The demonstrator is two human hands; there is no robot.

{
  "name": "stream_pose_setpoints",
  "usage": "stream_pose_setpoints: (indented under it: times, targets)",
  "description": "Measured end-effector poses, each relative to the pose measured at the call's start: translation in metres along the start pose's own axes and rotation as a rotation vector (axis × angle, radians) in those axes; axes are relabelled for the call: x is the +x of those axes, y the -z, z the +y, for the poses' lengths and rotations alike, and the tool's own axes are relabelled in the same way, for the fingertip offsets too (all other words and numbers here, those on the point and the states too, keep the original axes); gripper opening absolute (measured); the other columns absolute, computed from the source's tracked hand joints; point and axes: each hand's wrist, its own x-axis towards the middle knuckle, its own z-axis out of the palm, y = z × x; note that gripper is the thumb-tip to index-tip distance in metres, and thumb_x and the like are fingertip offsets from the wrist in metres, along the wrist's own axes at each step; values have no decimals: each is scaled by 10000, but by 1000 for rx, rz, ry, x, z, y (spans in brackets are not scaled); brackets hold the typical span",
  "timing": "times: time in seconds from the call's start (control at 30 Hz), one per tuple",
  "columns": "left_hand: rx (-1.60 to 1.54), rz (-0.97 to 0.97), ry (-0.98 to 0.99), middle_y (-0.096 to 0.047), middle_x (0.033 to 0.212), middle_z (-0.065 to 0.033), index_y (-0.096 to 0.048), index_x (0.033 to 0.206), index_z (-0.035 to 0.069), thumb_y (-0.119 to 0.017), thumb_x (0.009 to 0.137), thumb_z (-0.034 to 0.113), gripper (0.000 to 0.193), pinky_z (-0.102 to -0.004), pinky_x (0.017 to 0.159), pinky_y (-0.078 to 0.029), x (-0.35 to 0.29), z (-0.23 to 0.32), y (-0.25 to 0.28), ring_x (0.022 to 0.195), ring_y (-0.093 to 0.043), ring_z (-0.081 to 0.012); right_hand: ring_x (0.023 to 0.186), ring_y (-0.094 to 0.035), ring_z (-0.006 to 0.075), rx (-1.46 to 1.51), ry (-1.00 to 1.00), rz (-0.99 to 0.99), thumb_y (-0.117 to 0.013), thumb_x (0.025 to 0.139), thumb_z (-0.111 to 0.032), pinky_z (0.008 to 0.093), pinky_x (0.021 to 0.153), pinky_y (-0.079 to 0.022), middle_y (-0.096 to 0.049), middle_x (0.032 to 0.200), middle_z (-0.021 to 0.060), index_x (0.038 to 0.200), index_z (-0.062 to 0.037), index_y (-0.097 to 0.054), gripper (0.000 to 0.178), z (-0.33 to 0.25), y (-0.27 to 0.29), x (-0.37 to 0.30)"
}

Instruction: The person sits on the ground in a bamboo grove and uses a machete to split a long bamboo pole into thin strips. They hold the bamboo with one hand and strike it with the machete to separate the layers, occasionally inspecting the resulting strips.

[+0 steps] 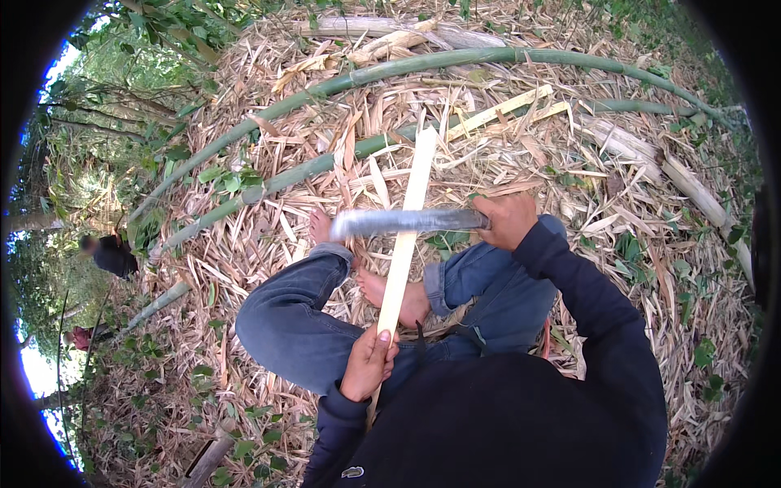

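Observation:
My left hand (pixel 370 363) is closed round the near end of a long pale bamboo strip (pixel 413 191), thumb on top. The strip slants up and away from me, past my bare feet. In my right hand (pixel 508 220) is the handle of a machete (pixel 407 223), its blade pointing left and slightly smeared by motion. The blade lies across the middle of the strip in the picture; whether it touches the strip I cannot tell. My fingers hide most of the machete's handle.
Long green bamboo poles (pixel 301 172) lie beyond my feet on dry leaf litter. Split pale strips (pixel 500 114) rest by them. Weathered bamboo pieces (pixel 700 191) are at the right, and a cut stump (pixel 210 459) at the lower left. Two people (pixel 114 254) are at the far left.

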Motion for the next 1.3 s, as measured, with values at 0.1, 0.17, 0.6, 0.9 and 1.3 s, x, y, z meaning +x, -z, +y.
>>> stream_pose_setpoints:
  times: [0.1, 0.17, 0.6, 0.9, 1.3]
  targets:
    - [33, -4, 13, -404, 658, 43, -475, 960, 96, -387, 1037, 294, 230, -171, 422, -283, -5, 1, 3, 466, -307, -14, 624, -646, 323, -48, -283, 30, -692, 759, -293, 502, 590, -499, -643, 686, 110, 871, -161, -609, 192, 55, -24, 16]
    - [29, -5, -10, -406, 663, 38, -484, 996, 85, -386, 1038, 269, 213, -173, 440, -304, -5, 0, 6, 480, -326, -21, 642, -647, 341, 42, -496, 178, -679, 774, -297, 498, 624, -506, -659, 714, 121, 879, -116, -618, 219, 85, -19, 31]
    - [126, 58, -113, -442, 763, 25, -470, 1214, 71, -368, 1023, 134, 225, -172, 488, -329, 19, 14, -2, 559, -369, -36, 616, -636, 302, 197, 76, -98, -739, 685, -231, 422, 502, -452, -643, 708, 91, 893, -124, -571, 288, -57, -22, -39]
    - [67, 90, -104, -451, 734, 30, -505, 1113, 66, -391, 1027, 158, 170, -178, 480, -335, 15, 8, 5, 538, -372, -30, 632, -625, 374, 153, -6, -207, -692, 757, -232, 484, 604, -500, -624, 656, 151, 888, -89, -574, 227, -35, -10, -6]
    - [116, 36, -110, -450, 732, 26, -511, 1088, 62, -410, 1024, 164, 157, -176, 484, -326, 13, 7, 5, 541, -368, -32, 617, -623, 363, 99, -217, 8, -691, 757, -254, 493, 570, -478, -620, 646, 134, 911, -136, -583, 222, 21, -28, 13]
